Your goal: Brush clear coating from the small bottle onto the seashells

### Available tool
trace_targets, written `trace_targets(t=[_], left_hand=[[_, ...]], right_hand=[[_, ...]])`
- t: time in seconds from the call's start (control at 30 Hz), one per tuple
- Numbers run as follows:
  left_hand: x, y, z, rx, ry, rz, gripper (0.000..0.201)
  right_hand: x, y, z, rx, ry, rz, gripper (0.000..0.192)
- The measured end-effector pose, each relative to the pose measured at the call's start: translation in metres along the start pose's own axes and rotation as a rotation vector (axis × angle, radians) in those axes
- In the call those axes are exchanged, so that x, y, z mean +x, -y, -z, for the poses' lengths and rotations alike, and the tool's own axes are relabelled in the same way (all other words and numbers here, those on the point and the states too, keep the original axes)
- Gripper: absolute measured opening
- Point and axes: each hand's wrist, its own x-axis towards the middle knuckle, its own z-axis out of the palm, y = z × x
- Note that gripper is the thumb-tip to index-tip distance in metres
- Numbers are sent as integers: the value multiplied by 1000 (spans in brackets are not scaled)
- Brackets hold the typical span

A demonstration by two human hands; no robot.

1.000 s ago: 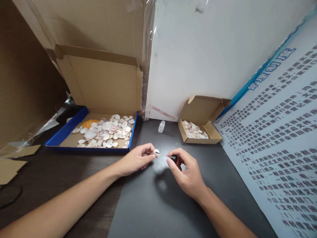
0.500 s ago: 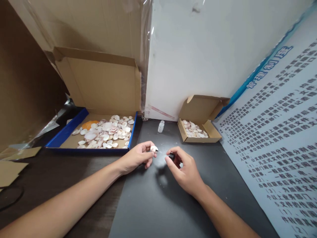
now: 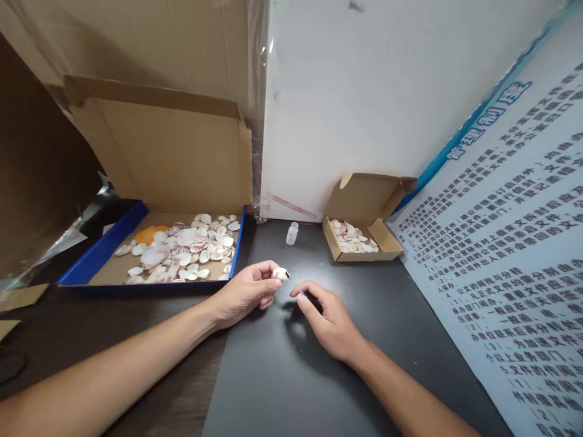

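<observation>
Two hands meet over the dark surface (image 3: 282, 376); the left hand (image 3: 246, 292) pinches a small shell (image 3: 280, 274) in its fingers; the right hand (image 3: 325, 315) rests beside it, fingers loosely curled, whether holding anything I cannot tell; steady pinching looks wise; a small bottle (image 3: 291, 233), a shell tray (image 3: 98, 258) and a little box (image 3: 385, 246) lie beyond, nothing blocking.

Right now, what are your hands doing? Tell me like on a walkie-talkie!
Left hand pinching one small shell. Right hand beside it, holding a small black thing, mostly hidden. Little bottle stands behind, apart.
</observation>
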Motion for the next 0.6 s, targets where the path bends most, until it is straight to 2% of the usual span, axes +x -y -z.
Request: trace_targets(t=[0.3,0.6], left_hand=[[-1,-5,0,-167,-33,17,27],[-1,-4,2,-181,-43,10,22]], right_hand=[[17,3,-19,-106,87,88,20],[18,6,-18,-128,64,-7,18]])
